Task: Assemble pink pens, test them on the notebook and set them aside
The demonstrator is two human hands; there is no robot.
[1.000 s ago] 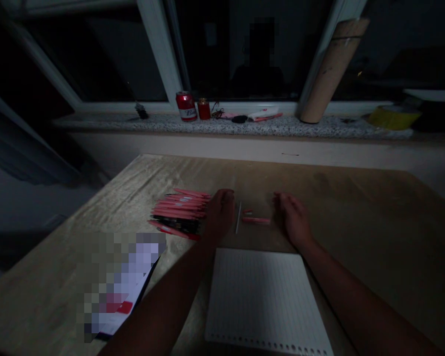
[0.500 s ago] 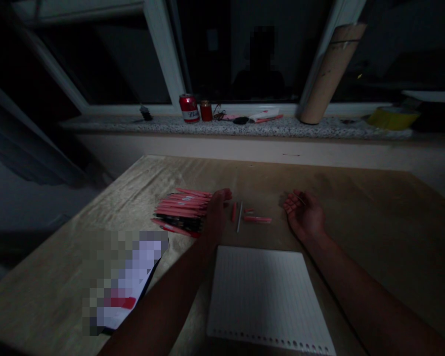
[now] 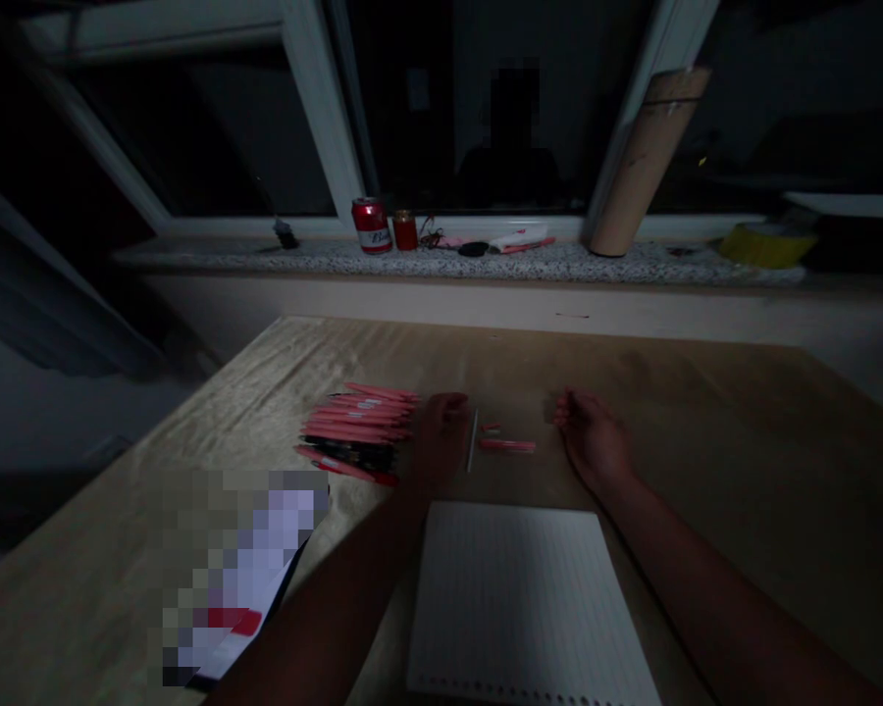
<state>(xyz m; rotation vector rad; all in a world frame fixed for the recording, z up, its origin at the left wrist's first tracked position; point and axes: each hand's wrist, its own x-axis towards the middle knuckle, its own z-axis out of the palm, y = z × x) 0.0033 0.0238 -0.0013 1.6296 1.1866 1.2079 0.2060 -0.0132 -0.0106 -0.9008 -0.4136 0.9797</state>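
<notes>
Left hand [image 3: 442, 436], right hand [image 3: 595, 436] curled, can't tell if holding; between them 1 thin stick [image 3: 472, 441], 1 pink tube [image 3: 507, 446], 1 pink bit [image 3: 490, 428]; 1 pen pile [image 3: 357, 420] left, 1 notebook [image 3: 530, 598] between forearms

One cam, head-worn, looks fwd & down over worktop [image 3: 721, 431] from wearer's side, v. wide. Notepad [image 3: 526, 598] close to lens, btm ctr; hands [image 3: 596, 446] farther off, approx mid-frame; sill [image 3: 324, 257] beyond, running abt level; window [image 3: 320, 118] faces lens up top.
</notes>
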